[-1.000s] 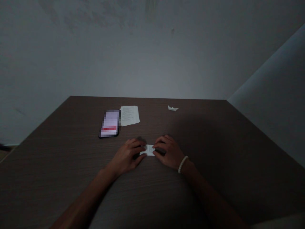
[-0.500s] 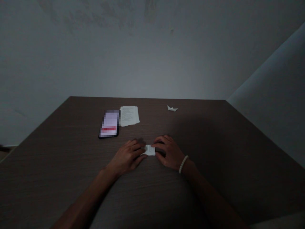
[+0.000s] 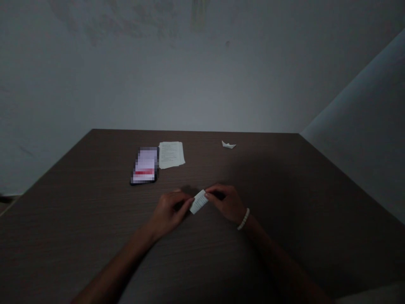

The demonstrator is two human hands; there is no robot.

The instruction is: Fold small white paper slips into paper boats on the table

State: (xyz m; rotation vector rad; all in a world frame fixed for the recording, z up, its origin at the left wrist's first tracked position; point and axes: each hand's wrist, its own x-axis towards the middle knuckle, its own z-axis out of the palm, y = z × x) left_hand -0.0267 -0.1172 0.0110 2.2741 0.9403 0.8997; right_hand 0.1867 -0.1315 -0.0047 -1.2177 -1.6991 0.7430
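A small folded piece of paper (image 3: 199,202) with printed lines is held at a slant between my two hands, near the middle of the table. My left hand (image 3: 171,211) pinches its left edge between thumb and fingers. At the upper right corner, my right hand (image 3: 228,203) grips it the same way, thumb against the printed face. A bracelet of pale beads (image 3: 244,219) circles my right wrist. The paper's underside and some of my fingertips are hidden.
Beyond my left hand a phone (image 3: 145,165) with a blurred lit screen lies beside a stack of printed paper sheets (image 3: 171,154). Farther right sits a small folded paper boat (image 3: 228,145). The dark wooden table (image 3: 95,177) meets a grey wall (image 3: 202,84) at the back.
The folded paper has turned from lying level to a slant, its right end higher, and more of it shows. Both hands have gone from pressing around it to pinching it.
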